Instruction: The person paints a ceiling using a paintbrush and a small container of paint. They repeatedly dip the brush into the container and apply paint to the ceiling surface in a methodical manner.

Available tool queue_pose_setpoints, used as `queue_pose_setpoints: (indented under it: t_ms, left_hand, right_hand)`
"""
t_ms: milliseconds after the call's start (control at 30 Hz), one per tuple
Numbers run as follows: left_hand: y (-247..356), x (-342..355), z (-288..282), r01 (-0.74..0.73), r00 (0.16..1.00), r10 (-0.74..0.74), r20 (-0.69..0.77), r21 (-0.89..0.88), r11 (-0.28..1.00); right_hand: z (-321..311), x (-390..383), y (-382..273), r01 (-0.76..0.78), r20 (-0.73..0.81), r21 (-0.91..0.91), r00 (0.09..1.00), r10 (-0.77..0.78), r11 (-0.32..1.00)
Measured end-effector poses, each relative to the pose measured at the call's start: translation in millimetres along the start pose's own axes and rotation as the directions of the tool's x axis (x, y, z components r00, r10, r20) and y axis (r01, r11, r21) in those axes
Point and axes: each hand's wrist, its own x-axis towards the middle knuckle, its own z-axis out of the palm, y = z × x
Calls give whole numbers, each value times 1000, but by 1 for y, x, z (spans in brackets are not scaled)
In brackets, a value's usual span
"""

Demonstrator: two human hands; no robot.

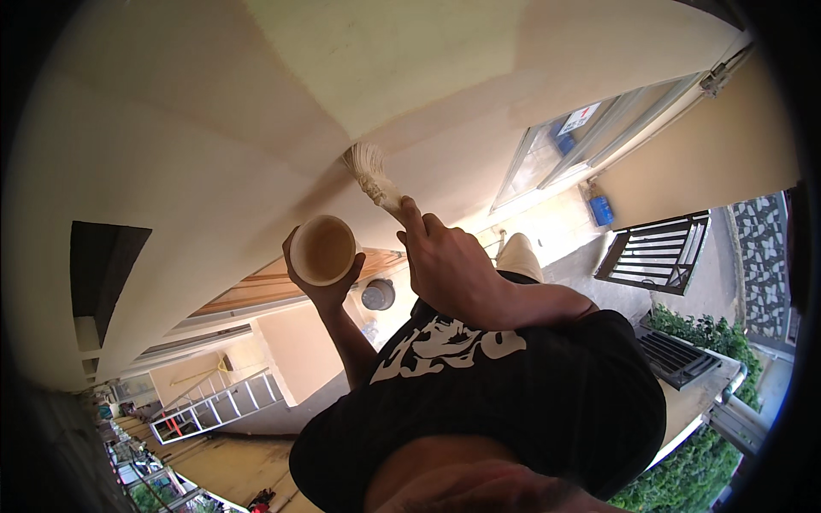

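Observation:
My left hand (327, 293) is wrapped round a pale round pot (323, 223), with its thumb and fingers on opposite sides. Beige liquid shows inside the pot. My right hand (451, 267) grips the handle of a wide brush (370, 173), its index finger stretched along it. The pale, paint-coated bristles point up and left and appear to touch the wall (282, 162), just above the pot. Beige coating surrounds a lighter yellow-green patch (410, 60) on the wall, its edge close above the bristle tips.
A grey bucket (377, 295) stands below, beyond the pot. A metal ladder (224, 407) is at lower left. To the right are a framed window (590, 137), a blue container (601, 210) and a dark metal grille (657, 254). A dark opening (107, 274) is at far left.

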Motion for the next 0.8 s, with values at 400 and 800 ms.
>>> queue_pose_setpoints:
  t_ms: [400,800]
  left_hand:
    - [-4,-14,12,22,1000,-22,-7,0,1000]
    - [19,-13,46,119,973,-94,213,-106,987]
  right_hand:
    - [-30,14,49,20,-136,269,991,17,963]
    - [-116,-42,74,-261,68,197,965,253,945]
